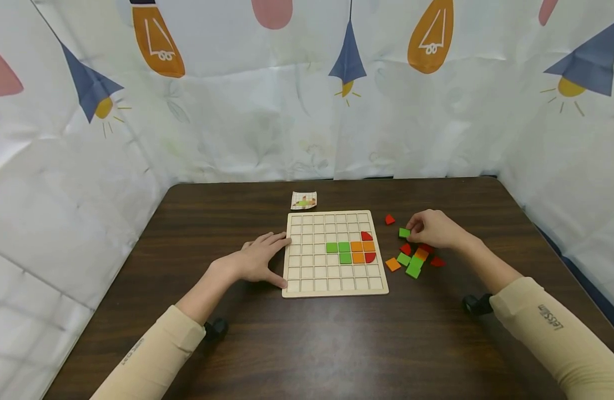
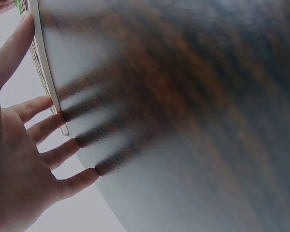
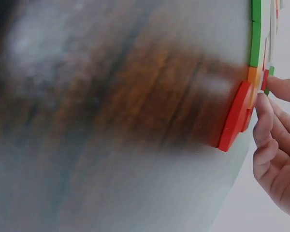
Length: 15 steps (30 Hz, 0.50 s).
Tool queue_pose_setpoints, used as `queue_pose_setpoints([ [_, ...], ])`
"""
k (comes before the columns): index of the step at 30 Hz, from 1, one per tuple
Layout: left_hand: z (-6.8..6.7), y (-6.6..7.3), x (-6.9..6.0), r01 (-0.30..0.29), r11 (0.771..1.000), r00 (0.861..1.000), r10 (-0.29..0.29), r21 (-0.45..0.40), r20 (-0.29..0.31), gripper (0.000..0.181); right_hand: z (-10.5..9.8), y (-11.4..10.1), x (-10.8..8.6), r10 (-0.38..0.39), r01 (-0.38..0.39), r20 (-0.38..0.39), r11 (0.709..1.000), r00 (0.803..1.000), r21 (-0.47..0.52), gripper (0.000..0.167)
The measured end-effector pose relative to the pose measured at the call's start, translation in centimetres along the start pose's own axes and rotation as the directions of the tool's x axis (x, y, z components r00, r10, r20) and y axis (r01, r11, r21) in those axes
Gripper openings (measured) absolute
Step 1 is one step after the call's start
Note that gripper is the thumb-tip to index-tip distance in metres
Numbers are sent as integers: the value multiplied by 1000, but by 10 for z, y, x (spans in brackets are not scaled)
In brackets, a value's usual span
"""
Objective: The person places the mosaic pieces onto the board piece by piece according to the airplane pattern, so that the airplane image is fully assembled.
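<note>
A pale wooden grid board [image 1: 307, 272] lies on the table, with green, orange and red tiles set in cells on its right half. My left hand [image 1: 259, 258] rests at the board's left edge, fingers spread and straight; in the left wrist view the thumb [image 2: 14, 48] touches that edge. To the right of the board, my right hand [image 1: 437, 229] pinches a green square tile [image 1: 404, 233] at its near corner, the tile low over the table. The right wrist view shows the thumb and curled fingers [image 3: 264, 118] at this tile, partly hidden behind a red tile [image 3: 234, 118].
Loose tiles lie below the right hand, among them a green square [image 1: 413, 271], an orange square [image 1: 393, 264] and a red piece [image 1: 438, 261]. Another red piece [image 1: 389, 220] sits nearer the board. Behind the board is a small pattern card [image 1: 304, 200]. A printed curtain [image 1: 287, 111] hangs behind the table.
</note>
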State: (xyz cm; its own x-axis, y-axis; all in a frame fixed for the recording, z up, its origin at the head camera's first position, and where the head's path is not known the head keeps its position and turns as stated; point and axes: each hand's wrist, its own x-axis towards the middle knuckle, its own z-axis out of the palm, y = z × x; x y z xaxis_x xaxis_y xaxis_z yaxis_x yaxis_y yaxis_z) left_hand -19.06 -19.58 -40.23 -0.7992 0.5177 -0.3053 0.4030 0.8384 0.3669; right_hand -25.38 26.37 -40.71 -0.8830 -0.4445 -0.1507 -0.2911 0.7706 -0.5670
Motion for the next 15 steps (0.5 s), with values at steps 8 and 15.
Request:
queue_pose_setpoints([
  [8, -1, 0, 1, -4, 1000, 1000, 4, 6, -4, 108, -2, -10, 3, -28, 27, -17, 999, 999, -30, 23],
  [15, -1, 1, 0, 2, 1000, 1000, -2, 4, -1, 107, -1, -24, 4, -76, 75, -38, 996, 996, -43, 23],
])
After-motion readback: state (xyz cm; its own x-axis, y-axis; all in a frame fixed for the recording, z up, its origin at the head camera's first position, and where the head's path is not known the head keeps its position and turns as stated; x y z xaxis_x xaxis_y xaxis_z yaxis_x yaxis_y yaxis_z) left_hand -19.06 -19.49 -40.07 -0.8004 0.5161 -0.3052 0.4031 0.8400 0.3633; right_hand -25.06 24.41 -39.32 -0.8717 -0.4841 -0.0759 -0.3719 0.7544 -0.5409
